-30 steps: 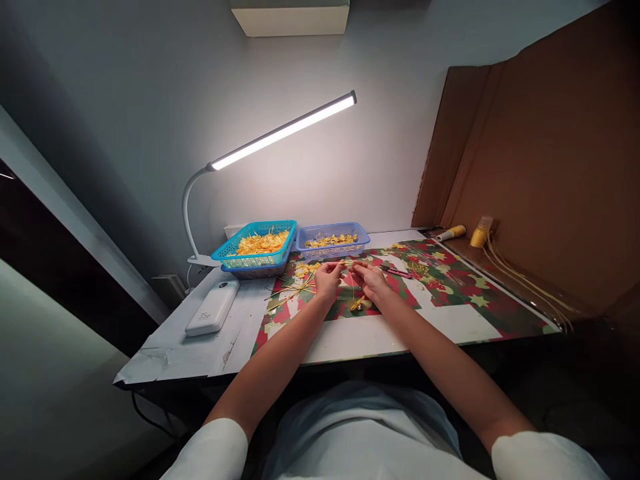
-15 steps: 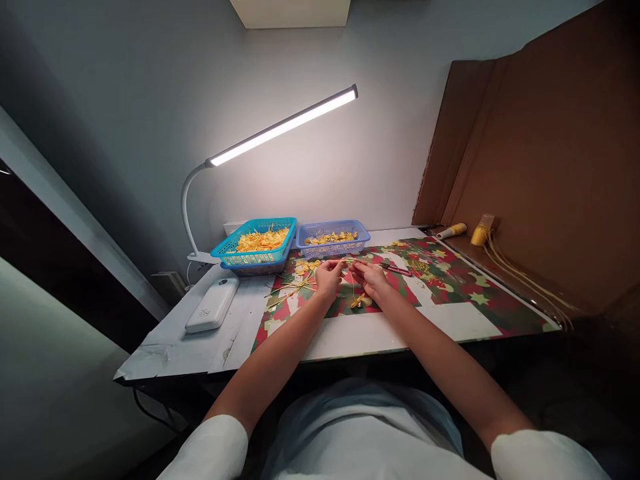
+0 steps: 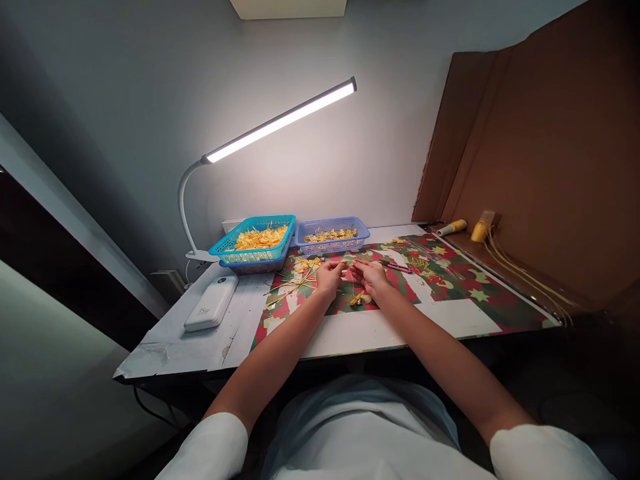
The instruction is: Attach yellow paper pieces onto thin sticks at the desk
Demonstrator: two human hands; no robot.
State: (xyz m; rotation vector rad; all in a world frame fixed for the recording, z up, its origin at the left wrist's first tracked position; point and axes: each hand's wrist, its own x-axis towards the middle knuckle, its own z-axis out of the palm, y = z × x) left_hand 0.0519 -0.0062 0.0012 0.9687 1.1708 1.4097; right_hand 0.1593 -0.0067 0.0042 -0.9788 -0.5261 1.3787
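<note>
Over the patterned sheet, my left hand [image 3: 330,276] and my right hand [image 3: 370,276] face each other, a small gap apart. Both are closed, fingertips pinching a thin gold cord [image 3: 353,285], whose ends are partly hidden by the fingers. Below my right hand, at the cord's lower end, is a gold ribbon bow [image 3: 356,301] with a small shiny bead or bell on it. More yellow bows [image 3: 306,265] lie left of my left hand, near several loose gold cords [image 3: 293,287]. A pink-handled tool [image 3: 399,267] lies beyond my right hand.
Behind the hands stand a teal basket [image 3: 215,251] of yellow ribbon pieces, stacked on another basket, and a purple basket [image 3: 330,249] of gold pieces. A white power bank [image 3: 211,303] and a lit lamp [image 3: 280,121] are at left. Cardboard [image 3: 530,147] walls the right side.
The view has shifted slightly. My hands stay almost in the same place, still pinching the cord, with the bow below them.
</note>
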